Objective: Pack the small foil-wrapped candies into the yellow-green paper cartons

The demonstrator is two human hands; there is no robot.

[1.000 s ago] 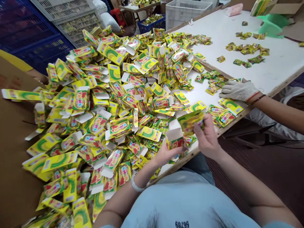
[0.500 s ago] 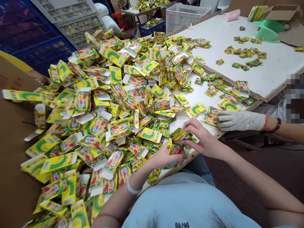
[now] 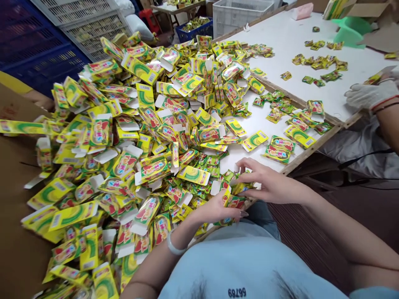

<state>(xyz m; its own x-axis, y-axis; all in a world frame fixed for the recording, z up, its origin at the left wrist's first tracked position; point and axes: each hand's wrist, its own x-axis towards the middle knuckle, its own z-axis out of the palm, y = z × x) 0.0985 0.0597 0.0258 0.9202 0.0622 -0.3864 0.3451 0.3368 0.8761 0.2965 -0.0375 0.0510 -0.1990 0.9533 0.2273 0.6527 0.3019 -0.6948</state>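
Observation:
My left hand (image 3: 215, 207) is closed around a small yellow, green and red candy box (image 3: 236, 202), held upright at the table edge in front of my body. Its white flap stands open at the top. The fingers of my right hand (image 3: 264, 181) are curled at the box mouth, gripping a yellow-green candy packet (image 3: 239, 187). Part of that packet is hidden by the fingers and the box. Small green candy packets (image 3: 213, 166) lie on the table just beyond my hands, beside a large heap of candy boxes (image 3: 156, 166), many with flaps open.
Two candy boxes (image 3: 279, 148) lie flat to the right, near the wooden edge. A co-worker's gloved hand (image 3: 370, 94) is at the far right. Behind are a white crate (image 3: 240, 16), blue crates (image 3: 40, 45) and a green scoop (image 3: 352, 33). A cardboard carton (image 3: 21, 187) borders the left.
My right hand has lowered the candy packet into the box mouth. The co-worker's gloved hand has left the two boxes and moved far right. My view has shifted slightly.

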